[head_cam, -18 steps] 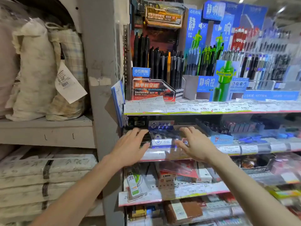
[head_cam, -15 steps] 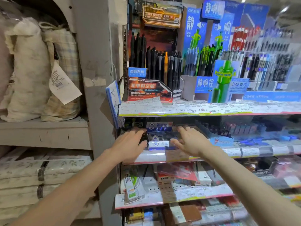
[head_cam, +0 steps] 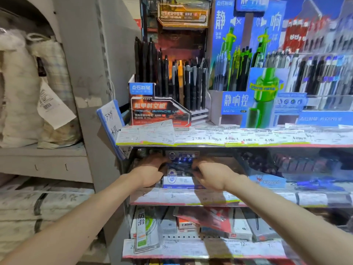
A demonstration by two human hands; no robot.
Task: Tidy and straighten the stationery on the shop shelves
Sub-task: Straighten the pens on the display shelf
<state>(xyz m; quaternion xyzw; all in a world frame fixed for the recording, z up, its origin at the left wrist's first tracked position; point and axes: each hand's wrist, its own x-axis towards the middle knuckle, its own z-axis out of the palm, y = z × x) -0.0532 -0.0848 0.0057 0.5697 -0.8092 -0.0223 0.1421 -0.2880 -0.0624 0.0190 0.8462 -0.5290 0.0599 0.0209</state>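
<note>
A blue-and-white pen display box (head_cam: 179, 182) stands at the front left of the second shelf (head_cam: 191, 198), under the upper shelf's price strip (head_cam: 210, 139). My left hand (head_cam: 150, 173) grips the box's left side with curled fingers. My right hand (head_cam: 209, 175) grips its right side, knuckles up. Both sets of fingertips reach into the shadow under the upper shelf and are partly hidden. More blue pen packs (head_cam: 313, 183) lie further right on the same shelf, blurred.
On the upper shelf stand a black pen display (head_cam: 172, 83) and a green-and-blue one (head_cam: 263, 96). A handwritten blue card (head_cam: 111, 119) hangs at the shelf's left end. Eraser and refill boxes (head_cam: 188, 224) fill the lower shelf. Bagged bedding (head_cam: 21, 88) fills the left rack.
Both hands have moved further into the second shelf. Their fingers went from spread flat over the box to curled round its two sides. The view moved closer.
</note>
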